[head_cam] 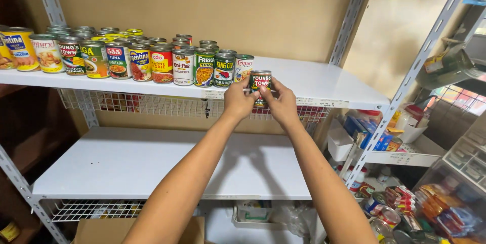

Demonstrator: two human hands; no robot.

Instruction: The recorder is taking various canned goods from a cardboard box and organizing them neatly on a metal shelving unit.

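At the front edge of the upper shelf (324,84), my left hand (238,99) and right hand (282,103) both pinch a green can (260,81), standing right of the filled can row (136,59). I judge this row half done; lower shelf (152,165) bare.

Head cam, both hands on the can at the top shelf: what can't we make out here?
- Can, head view: its sides are covered by the left hand and right hand; whether it rests on the top shelf is unclear.
- Back rows of cans: hidden behind the front row.
- Items under the wire rack: blurred by the mesh.
- Goods in the lower right bins: cut off by the frame edge.
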